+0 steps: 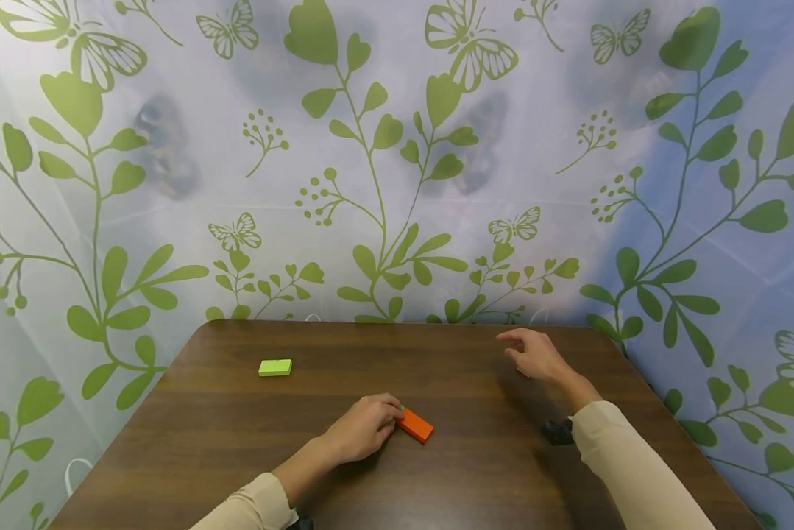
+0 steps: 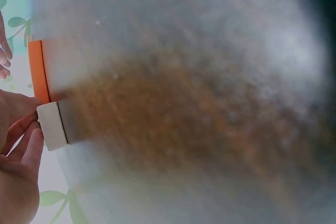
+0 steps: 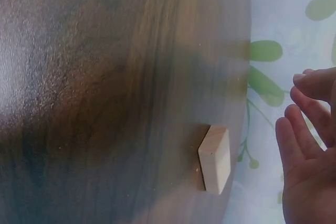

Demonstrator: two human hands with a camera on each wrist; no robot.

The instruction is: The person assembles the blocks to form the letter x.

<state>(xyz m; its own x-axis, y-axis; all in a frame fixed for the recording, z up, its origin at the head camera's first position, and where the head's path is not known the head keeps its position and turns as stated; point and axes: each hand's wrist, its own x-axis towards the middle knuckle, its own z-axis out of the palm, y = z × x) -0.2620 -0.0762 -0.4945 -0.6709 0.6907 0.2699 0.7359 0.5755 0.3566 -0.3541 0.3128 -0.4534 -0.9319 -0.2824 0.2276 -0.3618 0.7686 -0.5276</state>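
In the head view, the left forearm reaches up and inward from the bottom edge, and the left hand point(image 1: 368, 427) rests low over the worktop point(image 1: 476, 471), palm down, fingers bent at the near-left end of an orange block point(image 1: 415, 425) that lies at a slant near the middle. The right arm, in a tan sleeve point(image 1: 635, 464), comes in from the lower right; the right hand point(image 1: 536, 353) hangs above the far right part, fingers loosely extended leftward, holding nothing. A lime-green block point(image 1: 274, 368) lies at the far left. In the left wrist view, the left hand's thumb and fingers pinch a pale-faced block point(image 2: 52, 126) at the orange one's end; whether the two touch, I cannot tell. In the right wrist view, the right hand's fingers are parted and slightly bent, apart from a pale wooden block point(image 3: 215, 161) on the worktop.
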